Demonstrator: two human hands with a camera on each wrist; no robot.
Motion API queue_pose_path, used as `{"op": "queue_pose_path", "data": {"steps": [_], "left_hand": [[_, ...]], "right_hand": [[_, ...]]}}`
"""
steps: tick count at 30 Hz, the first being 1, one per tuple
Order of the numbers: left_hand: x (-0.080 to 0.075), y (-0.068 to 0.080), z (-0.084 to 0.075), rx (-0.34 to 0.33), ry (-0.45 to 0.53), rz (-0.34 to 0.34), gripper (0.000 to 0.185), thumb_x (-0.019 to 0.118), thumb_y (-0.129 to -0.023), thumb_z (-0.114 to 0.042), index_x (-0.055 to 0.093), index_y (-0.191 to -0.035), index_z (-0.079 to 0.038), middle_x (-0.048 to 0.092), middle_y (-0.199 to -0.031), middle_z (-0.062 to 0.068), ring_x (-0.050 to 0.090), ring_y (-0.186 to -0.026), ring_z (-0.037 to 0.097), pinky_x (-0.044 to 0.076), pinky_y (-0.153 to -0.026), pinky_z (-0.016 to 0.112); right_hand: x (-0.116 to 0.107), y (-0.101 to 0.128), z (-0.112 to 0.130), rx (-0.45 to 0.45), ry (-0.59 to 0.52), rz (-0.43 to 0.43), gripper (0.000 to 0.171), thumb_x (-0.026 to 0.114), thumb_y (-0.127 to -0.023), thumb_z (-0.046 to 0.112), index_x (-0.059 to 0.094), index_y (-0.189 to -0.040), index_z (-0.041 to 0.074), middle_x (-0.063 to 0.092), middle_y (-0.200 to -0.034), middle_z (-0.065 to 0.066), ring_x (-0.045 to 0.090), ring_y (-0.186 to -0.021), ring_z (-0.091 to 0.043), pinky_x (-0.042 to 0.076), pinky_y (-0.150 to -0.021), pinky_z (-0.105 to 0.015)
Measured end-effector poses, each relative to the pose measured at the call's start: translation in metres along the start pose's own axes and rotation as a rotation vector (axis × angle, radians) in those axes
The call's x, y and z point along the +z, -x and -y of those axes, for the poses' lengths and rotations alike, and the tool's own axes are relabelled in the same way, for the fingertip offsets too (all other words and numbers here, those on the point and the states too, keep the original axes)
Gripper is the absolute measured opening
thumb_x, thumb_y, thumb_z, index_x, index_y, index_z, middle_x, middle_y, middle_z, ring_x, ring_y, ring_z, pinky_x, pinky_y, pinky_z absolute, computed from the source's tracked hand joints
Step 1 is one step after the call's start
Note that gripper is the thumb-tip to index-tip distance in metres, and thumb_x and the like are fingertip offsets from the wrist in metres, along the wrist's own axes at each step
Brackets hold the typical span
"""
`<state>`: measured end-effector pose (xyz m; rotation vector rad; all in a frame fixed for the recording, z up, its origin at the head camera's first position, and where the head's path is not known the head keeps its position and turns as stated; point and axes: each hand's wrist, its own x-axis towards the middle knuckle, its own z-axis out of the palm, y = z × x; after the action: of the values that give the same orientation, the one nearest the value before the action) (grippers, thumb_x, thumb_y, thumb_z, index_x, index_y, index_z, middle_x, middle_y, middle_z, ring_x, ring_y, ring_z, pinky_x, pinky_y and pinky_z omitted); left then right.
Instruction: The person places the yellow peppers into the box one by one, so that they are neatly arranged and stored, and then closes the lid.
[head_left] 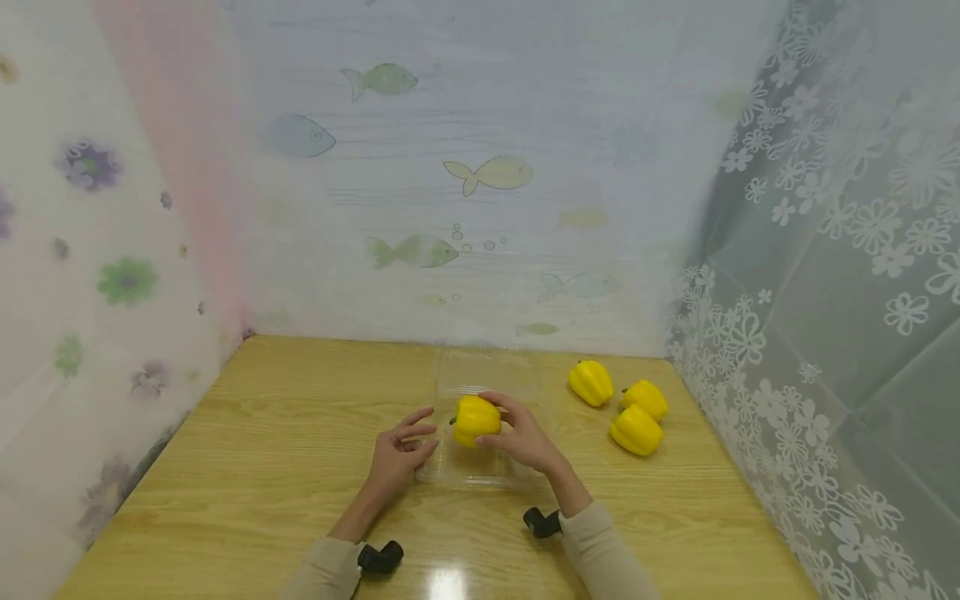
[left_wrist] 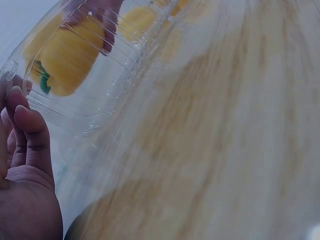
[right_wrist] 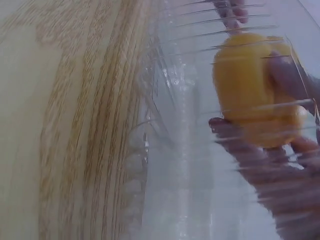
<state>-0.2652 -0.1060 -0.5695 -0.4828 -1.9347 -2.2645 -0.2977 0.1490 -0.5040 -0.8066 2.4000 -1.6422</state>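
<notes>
On the light wooden table (head_left: 262, 467), the left hand (head_left: 401, 457) rests with relaxed, loosely spread fingers against the near left corner of a clear plastic clamshell container (head_left: 487, 379) and grips nothing. Just beside it, the right hand (head_left: 525, 437) curls its fingers round a yellow bell pepper with a green stem (head_left: 476, 419), holding it over the container's tray. Farther back, toward the table's far right corner, three more yellow bell peppers (head_left: 622, 404) lie close together.
</notes>
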Motion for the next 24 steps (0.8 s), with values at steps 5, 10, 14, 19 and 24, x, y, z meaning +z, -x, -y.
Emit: {"op": "queue_pose_path", "data": {"steps": [5, 10, 14, 19, 24], "left_hand": [[0.001, 0.0, -0.002, -0.008, 0.008, -0.004, 0.032, 0.074, -0.091, 0.001, 0.067, -0.118, 0.017, 0.045, -0.151, 0.028, 0.051, -0.052, 0.004, 0.043, -0.048, 0.017], [0.001, 0.0, -0.004, -0.02, 0.008, -0.02, 0.029, 0.074, -0.091, 0.0, 0.069, -0.117, 0.014, 0.049, -0.15, 0.023, 0.052, -0.052, 0.005, 0.043, -0.049, 0.017], [0.002, 0.0, -0.003, -0.016, 0.005, -0.027, 0.029, 0.074, -0.091, 0.001, 0.069, -0.116, 0.014, 0.05, -0.149, 0.024, 0.052, -0.052, 0.005, 0.043, -0.048, 0.017], [0.003, 0.0, -0.004, -0.015, 0.007, -0.021, 0.029, 0.074, -0.09, 0.002, 0.069, -0.116, 0.015, 0.05, -0.149, 0.024, 0.052, -0.053, 0.005, 0.043, -0.048, 0.016], [0.002, 0.0, -0.002, -0.019, 0.008, -0.018, 0.03, 0.074, -0.09, 0.002, 0.068, -0.116, 0.016, 0.05, -0.149, 0.024, 0.052, -0.054, 0.004, 0.043, -0.049, 0.015]], "right_hand": [[0.003, -0.003, 0.004, -0.036, 0.021, 0.026, 0.067, 0.08, -0.087, 0.005, 0.05, -0.147, 0.003, 0.05, -0.151, -0.017, 0.05, -0.134, -0.038, 0.041, -0.111, -0.058], [0.008, -0.008, 0.002, -0.02, 0.027, 0.024, 0.067, 0.078, -0.088, 0.001, 0.048, -0.147, -0.002, 0.049, -0.151, -0.022, 0.049, -0.134, -0.041, 0.041, -0.11, -0.06], [0.011, -0.01, -0.004, 0.042, 0.012, 0.005, 0.068, 0.079, -0.088, 0.004, 0.049, -0.149, 0.004, 0.046, -0.154, -0.019, 0.049, -0.133, -0.046, 0.046, -0.105, -0.058], [0.014, -0.012, -0.004, 0.066, 0.019, -0.005, 0.067, 0.079, -0.088, 0.007, 0.051, -0.148, 0.007, 0.048, -0.152, -0.016, 0.05, -0.131, -0.048, 0.051, -0.1, -0.056], [0.018, -0.015, -0.009, 0.064, 0.036, -0.012, 0.066, 0.08, -0.087, 0.009, 0.052, -0.147, 0.007, 0.051, -0.149, -0.016, 0.051, -0.129, -0.048, 0.051, -0.1, -0.055]]}}
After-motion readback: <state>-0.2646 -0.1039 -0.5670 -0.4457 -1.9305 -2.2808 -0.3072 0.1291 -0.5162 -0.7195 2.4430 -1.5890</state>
